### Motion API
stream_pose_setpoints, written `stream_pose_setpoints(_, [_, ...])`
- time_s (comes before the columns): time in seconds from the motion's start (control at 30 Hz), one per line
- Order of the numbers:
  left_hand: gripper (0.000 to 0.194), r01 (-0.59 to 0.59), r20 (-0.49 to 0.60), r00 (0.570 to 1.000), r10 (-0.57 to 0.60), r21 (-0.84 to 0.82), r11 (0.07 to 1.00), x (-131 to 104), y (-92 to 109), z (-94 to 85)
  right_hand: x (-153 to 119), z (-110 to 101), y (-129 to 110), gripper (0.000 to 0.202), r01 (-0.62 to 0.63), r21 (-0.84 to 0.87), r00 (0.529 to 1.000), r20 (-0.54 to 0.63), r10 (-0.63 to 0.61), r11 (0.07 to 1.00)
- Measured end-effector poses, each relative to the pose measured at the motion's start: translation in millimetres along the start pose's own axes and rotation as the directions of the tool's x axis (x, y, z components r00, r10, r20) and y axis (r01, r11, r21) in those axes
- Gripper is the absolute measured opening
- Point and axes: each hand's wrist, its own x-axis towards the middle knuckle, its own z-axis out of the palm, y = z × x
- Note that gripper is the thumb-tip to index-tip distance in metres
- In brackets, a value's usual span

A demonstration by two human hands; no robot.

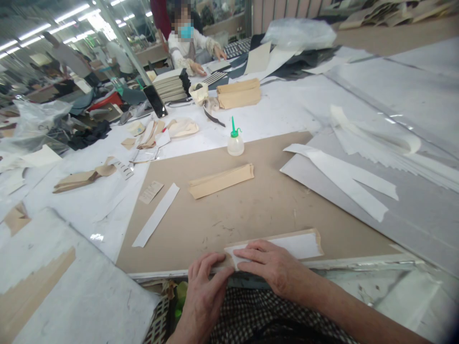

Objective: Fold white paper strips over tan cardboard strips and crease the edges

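A tan fabric-like strip [317, 234] lies along the near edge of the brown board [272, 205], with a white strip [299, 246] on top of it. My left hand [206, 284] pinches the left end of the tan strip between thumb and curled fingers. My right hand [274, 263] lies over the white strip, its fingers stretched out and pressing on it near that same end. Part of both strips is hidden beneath my right hand. Farther up the board sits a small stack of tan strips [221, 181], apart from my hands.
A squeeze bottle with green spout [235, 143] stands at the board's far edge. Left lie a loose white strip [156, 216] and a small card [151, 192]. White strips [340, 177] rest on a grey sheet at right. A masked co-worker [193, 48] handles pieces across the table.
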Motion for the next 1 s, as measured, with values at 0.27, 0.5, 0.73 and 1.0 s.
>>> stream_pose_setpoints(0.27, [0.035,-0.029,0.025,0.999,0.029,0.009,1.0,1.6,-1.3,-3.0,0.1,4.2,-3.1,0.031,-0.002,-0.041,0.998,-0.065,-0.001,0.999])
stream_pose_setpoints(0.5, [0.032,0.067,-0.039,0.997,-0.071,-0.11,0.992,11.8,0.5,-3.0,2.9,4.0,-11.9,0.033,-0.064,-0.079,0.998,-0.035,0.062,0.995])
stream_pose_setpoints(0.73, [0.03,-0.024,-0.071,0.997,0.029,0.06,0.998,15.6,-0.4,2.5,3.0,2.6,-10.8,0.033,-0.071,-0.047,0.997,-0.02,0.07,0.996])
stream_pose_setpoints(1.0, [0.032,-0.067,-0.072,0.994,0.078,0.14,0.988,15.1,-0.4,2.3,9.3,9.5,-18.3,0.038,-0.115,-0.074,0.987,-0.123,0.105,0.991])
